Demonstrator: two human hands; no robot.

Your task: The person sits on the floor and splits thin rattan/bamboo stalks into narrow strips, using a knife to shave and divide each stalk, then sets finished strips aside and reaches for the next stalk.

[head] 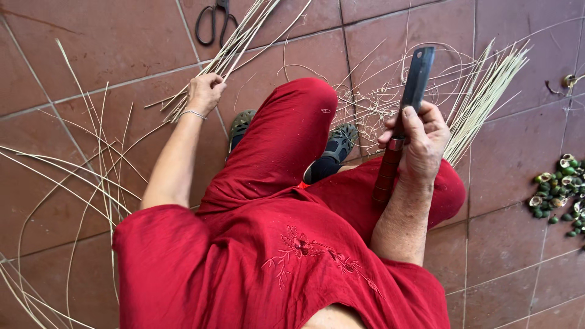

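Red clothing fills the centre of the head view: a person sits on the floor in a red tunic and red trousers [286,146], one knee raised, feet in dark sandals [341,143].

Left hand [204,91], at 11 o'clock from the raised knee: fingers closed around the near ends of a bundle of pale cane strips [244,33] that fans away toward 1 o'clock from the hand. The grip sits low on the bundle, which appears to gather the strips together. A thin bracelet shows at the wrist.

Right hand [420,143], at 3 o'clock from the knee: fingers wrapped round the top of a ringed reddish handle, thumb lying along the base of a heavy flat-bladed knife [415,82]. The blade points up and away, toward 12 o'clock, clear of the legs, judged a safe carrying hold.

Surroundings: a second sheaf of cut strips [487,91] lies at 2 o'clock of the right hand, with thin curled shavings between it and the feet. Long loose strips [91,164] sprawl at 9 o'clock. Black scissors [214,21] lie at 12 o'clock of the left hand. A small heap of green and brown shells or husks [560,192] rests at the right edge.

Surface: reddish-brown floor tiles [122,42] with pale grout. No walls visible.
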